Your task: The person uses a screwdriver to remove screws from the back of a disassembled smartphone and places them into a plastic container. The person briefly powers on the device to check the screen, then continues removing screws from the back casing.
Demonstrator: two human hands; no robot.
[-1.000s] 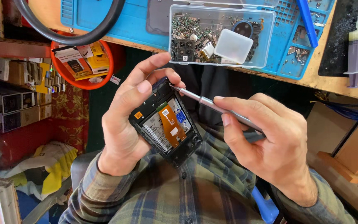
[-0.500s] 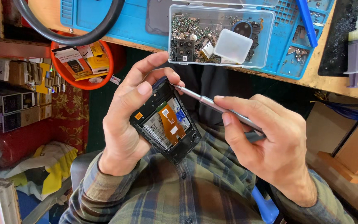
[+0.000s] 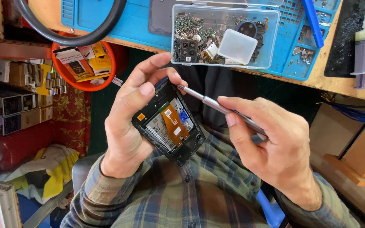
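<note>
Head view, looking down over the person's lap. The left hand point(image 3: 127, 126) cradles an opened phone point(image 3: 168, 126) from below and from the side, back cover off, its grip pressed around the frame with the thumb lying along the upper left edge and the fingertips curled over the top end. Inside the phone an orange flex cable point(image 3: 175, 126) runs diagonally across the boards. The right hand point(image 3: 271, 143) pinches a slim metal tool point(image 3: 220, 107) between thumb and fingers (pen fashion), its tip meeting the phone's upper right corner, just beside the left fingertips. Phone and both hands sit above a plaid shirt point(image 3: 199, 194), in front of the surface point(image 3: 317, 82) rather than on it. On the surface lies a blue mat point(image 3: 140, 25) carrying a clear parts box point(image 3: 224, 36) filled with small components. A syringe point(image 3: 361, 46) rests on a dark pad at the right. An orange bowl point(image 3: 83, 63) holding small cards sits below the surface edge at left, partly crossed by a black cable point(image 3: 70, 36).
</note>
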